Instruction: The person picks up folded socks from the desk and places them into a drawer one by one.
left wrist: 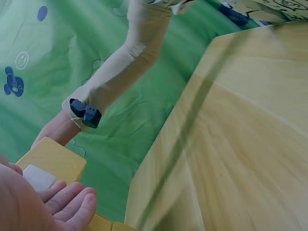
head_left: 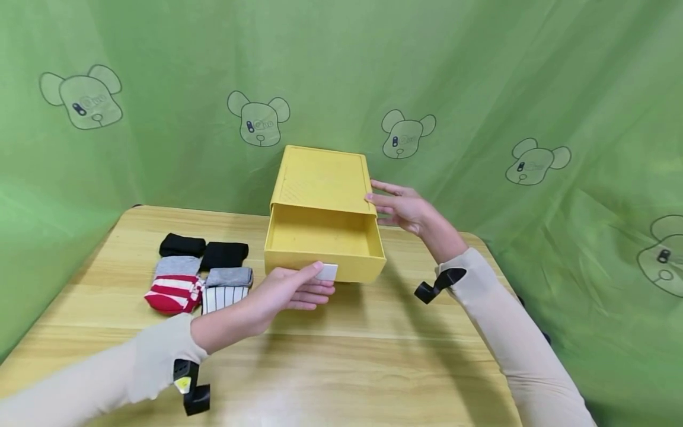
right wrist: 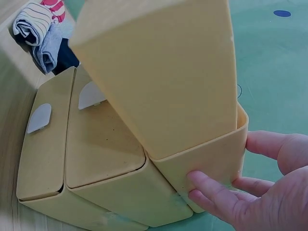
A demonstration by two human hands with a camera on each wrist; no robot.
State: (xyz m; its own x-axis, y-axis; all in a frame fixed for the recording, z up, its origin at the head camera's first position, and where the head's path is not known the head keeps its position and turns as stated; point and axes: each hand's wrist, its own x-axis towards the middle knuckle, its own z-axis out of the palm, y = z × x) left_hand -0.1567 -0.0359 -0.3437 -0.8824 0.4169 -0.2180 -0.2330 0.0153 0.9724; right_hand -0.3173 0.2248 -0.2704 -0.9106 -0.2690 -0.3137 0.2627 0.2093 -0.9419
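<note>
A yellow drawer cabinet [head_left: 325, 178] stands at the back of the table with its top drawer [head_left: 299, 261] pulled well out; the inside of that drawer is bare. At the drawer's front, my left hand [head_left: 283, 293] holds the white handle [head_left: 326, 272], thumb at its upper edge and fingers beneath. My right hand [head_left: 402, 207] rests its extended, spread fingers against the cabinet's right side and top edge. The right wrist view shows those fingers [right wrist: 209, 187] on the casing of the top tier, with the lower drawers [right wrist: 106, 139] closed below.
Left of the cabinet lie folded socks: black ones [head_left: 224, 255], a red-and-white striped one [head_left: 173, 293] and a white one with dark stripes [head_left: 224, 298]. Green cloth [head_left: 331, 71] with bear-head drawings hangs behind the wooden table [head_left: 341, 367].
</note>
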